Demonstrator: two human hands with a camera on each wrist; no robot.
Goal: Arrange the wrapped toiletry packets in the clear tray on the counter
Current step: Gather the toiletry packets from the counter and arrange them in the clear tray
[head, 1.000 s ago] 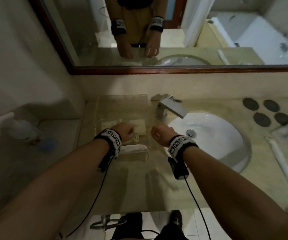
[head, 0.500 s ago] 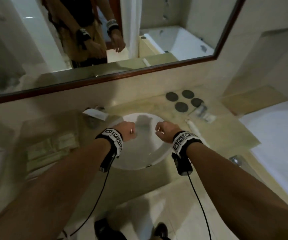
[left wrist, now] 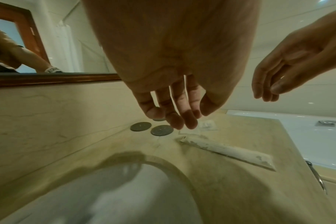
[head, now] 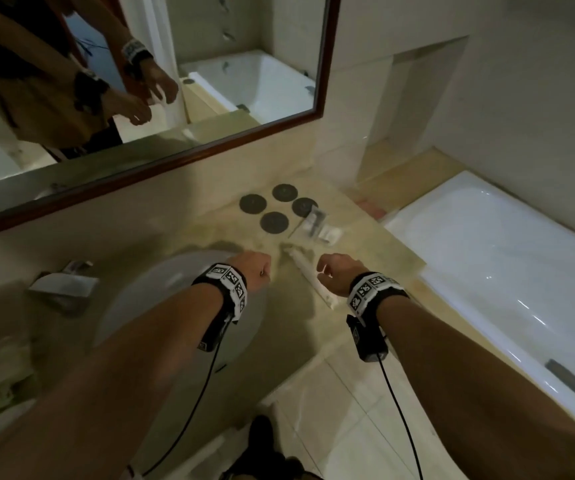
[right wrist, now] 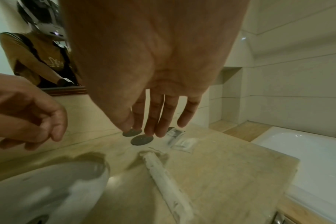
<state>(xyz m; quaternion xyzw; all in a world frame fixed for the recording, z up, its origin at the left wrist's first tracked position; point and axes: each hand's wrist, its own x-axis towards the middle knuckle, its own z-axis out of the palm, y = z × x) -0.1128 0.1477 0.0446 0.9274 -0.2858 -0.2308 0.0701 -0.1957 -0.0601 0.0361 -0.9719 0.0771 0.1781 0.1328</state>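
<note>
A: Packet [head: 312, 277] axis?
B: Lay flat between both hands, long axis running from right wrist toward the discs [head: 274, 222].
A: Hands?
B: Left [head: 249, 271], right [head: 334, 273]: relaxed, empty. Small sachets [head: 317, 225] beyond.

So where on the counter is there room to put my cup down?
The bare counter between the long white packet and the bathtub is the roomiest patch. It is crowded further back, where four dark discs sit beside small clear packets. The strip between sink and long packet is narrow.
</note>
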